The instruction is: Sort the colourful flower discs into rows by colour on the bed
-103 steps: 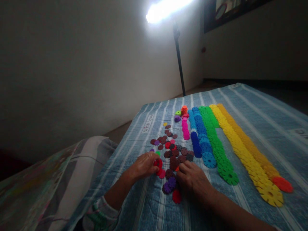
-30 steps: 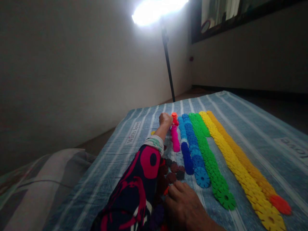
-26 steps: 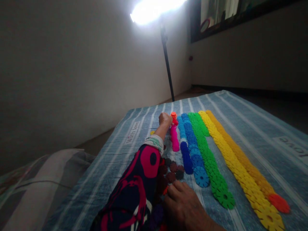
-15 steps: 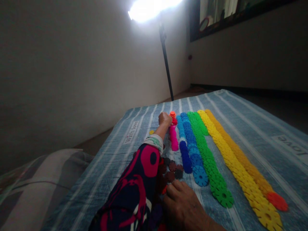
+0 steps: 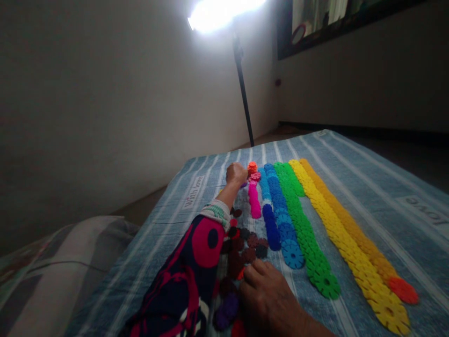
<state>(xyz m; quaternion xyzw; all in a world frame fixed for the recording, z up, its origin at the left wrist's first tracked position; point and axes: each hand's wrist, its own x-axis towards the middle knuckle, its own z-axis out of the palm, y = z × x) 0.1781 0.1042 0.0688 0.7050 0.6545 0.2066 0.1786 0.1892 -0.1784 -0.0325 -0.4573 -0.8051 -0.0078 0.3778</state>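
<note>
My left hand [image 5: 236, 173] reaches across to the far end of the cloth, its fingers curled closed. What they hold, if anything, is hidden; a purple disc [image 5: 243, 185] shows just below them. Right beside it lie red-pink notched discs [image 5: 255, 177] and an orange stack [image 5: 252, 166], with a magenta row [image 5: 254, 200] nearer to me. My right hand [image 5: 263, 290] rests closed with bent fingers at a loose pile of brown discs [image 5: 248, 255]; its fingertips are hidden. Purple discs [image 5: 228, 309] lie to its left.
Overlapping rows of notched discs run lengthwise: dark blue [image 5: 271, 228], blue [image 5: 293, 254], green [image 5: 312, 252], yellow [image 5: 354, 252] and amber [image 5: 365, 238]. A red-orange disc [image 5: 403, 290] ends the amber row. A lit lamp on a black pole [image 5: 243, 93] stands behind the striped cloth [image 5: 168, 224].
My left hand has shifted slightly left, away from the red-pink discs. The left sleeve has moved left too, uncovering more brown and purple discs. My right hand has hardly moved.
</note>
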